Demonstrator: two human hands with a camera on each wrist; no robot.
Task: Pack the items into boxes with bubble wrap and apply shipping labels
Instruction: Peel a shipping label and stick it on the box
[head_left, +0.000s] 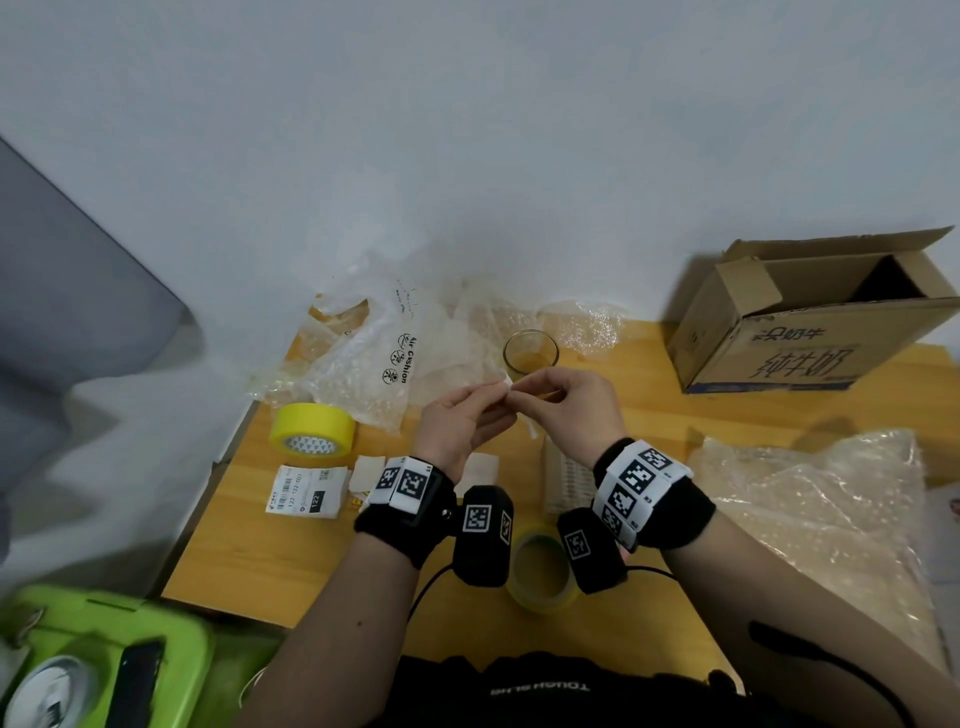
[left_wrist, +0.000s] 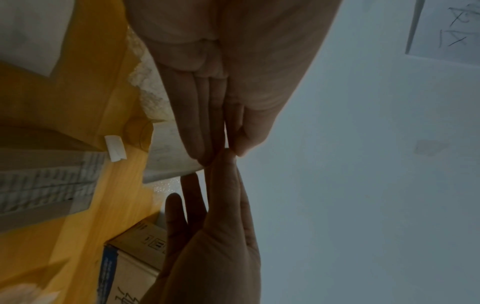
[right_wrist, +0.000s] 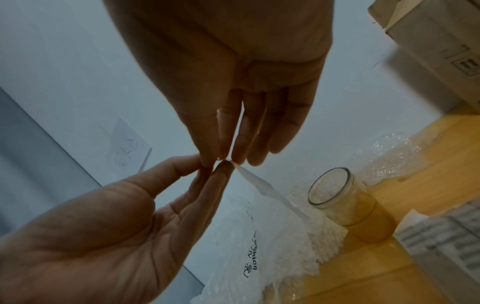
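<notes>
both hands are raised above the wooden table (head_left: 291, 561), fingertips meeting. left hand (head_left: 457, 421) and right hand (head_left: 566, 410) each pinch a thin white label strip (right_wrist: 262, 185) between thumb and fingers; the strip hangs edge-on from the pinch. a glass jar (head_left: 531, 351) stands just beyond the hands, beside the bubble wrap (head_left: 374, 358). the open cardboard box (head_left: 810, 322) sits at the far right. a shipping label (head_left: 306, 491) lies flat near the yellow tape roll (head_left: 313, 430)
</notes>
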